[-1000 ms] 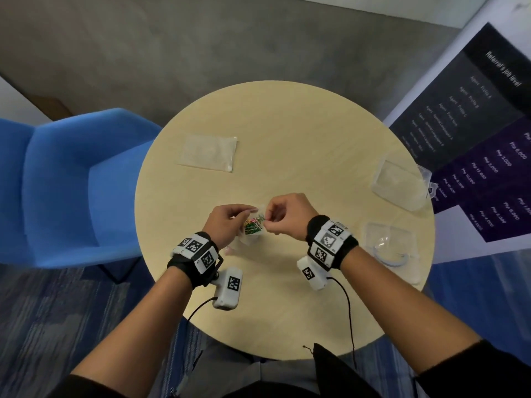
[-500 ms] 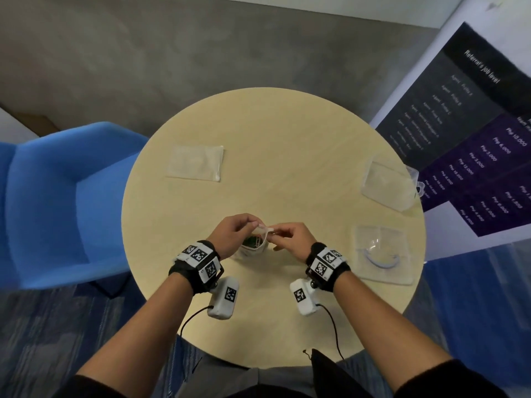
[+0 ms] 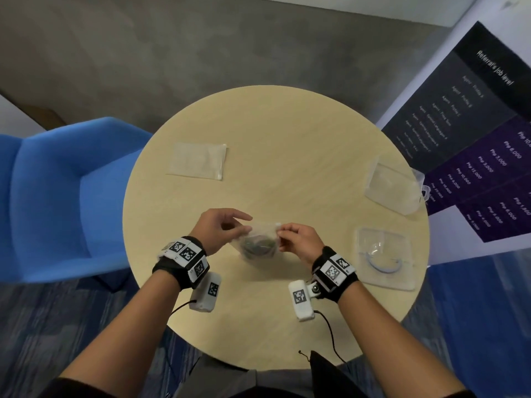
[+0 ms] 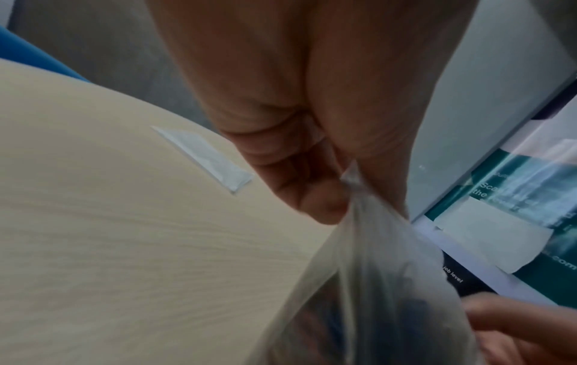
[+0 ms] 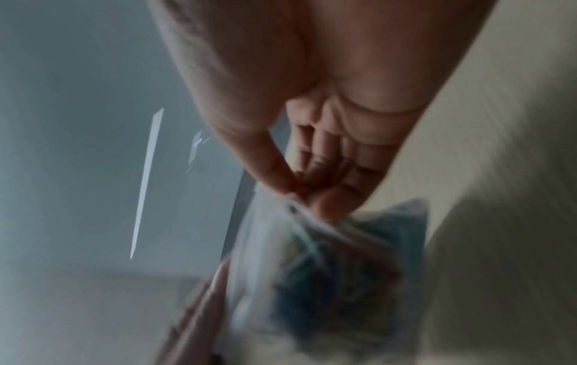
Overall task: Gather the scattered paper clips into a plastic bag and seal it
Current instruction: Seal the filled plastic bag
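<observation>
Over the round pale wood-grain counter [image 3: 287,133], sealing step in hand, by the look of it: no loose clips seen on the bare wood, all apparently bagged. Lifted just above the near middle of the counter, the small clear plastic bag [image 3: 260,242], dark with coloured paper clips [image 3: 256,245] heaped in its bottom. Pinched at the top left corner by the left hand [image 3: 219,229], thumb and fingers [image 4: 315,205] clamped on the film; pinched at the top right corner by the right hand [image 3: 298,239], fingers clamped on the white strip. Next, probably: press along the strip from one corner to the other, bag kept upright so nothing spills.

Shown only from the head: the blue armchair [image 3: 57,196] to the left, the flat empty clear bag [image 3: 198,160] at far left, the two clear plastic trays [image 3: 393,186] at right. Shown only from the left wrist: film bunched tight between thumb and fingertip. From the right wrist, blurred: strip edge under the fingertips; whether closed, cannot tell.
</observation>
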A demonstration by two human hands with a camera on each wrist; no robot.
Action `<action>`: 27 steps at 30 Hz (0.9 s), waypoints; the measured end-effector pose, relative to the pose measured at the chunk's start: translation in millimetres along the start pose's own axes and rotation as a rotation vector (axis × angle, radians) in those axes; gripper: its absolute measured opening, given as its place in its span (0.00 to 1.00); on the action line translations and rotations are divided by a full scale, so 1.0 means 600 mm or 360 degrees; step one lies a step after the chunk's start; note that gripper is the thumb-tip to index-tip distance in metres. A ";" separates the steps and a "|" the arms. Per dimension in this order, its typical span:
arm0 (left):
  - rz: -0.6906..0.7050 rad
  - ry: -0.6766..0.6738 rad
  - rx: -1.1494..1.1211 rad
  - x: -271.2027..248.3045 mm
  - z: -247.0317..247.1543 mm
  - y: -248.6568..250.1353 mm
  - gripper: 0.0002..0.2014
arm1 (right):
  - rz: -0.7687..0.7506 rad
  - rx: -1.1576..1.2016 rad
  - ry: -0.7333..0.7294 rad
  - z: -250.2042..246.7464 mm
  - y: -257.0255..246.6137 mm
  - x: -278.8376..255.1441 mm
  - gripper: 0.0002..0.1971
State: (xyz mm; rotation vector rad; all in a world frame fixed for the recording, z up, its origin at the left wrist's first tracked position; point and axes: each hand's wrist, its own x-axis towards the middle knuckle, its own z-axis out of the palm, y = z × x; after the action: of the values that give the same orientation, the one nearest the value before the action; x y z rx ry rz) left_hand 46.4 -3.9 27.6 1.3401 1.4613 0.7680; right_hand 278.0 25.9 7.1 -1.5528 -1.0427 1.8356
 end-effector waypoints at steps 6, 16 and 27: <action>-0.0086 -0.0108 -0.0001 0.004 0.004 -0.010 0.08 | 0.0117 0.0115 0.0013 -0.002 0.018 -0.020 0.07; 0.0090 0.0005 0.0434 0.035 0.022 0.032 0.07 | -0.0368 -0.0279 0.0177 0.005 0.003 -0.020 0.09; 0.0179 -0.0190 0.0587 0.074 0.057 0.059 0.06 | -0.0486 -0.0373 0.0218 0.003 -0.010 -0.026 0.04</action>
State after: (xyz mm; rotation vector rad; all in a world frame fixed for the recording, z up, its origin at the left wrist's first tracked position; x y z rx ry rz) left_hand 94.3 40.5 38.1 1.7279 1.4887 0.4920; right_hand 278.7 16.6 21.2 -1.5243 -1.3823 1.4232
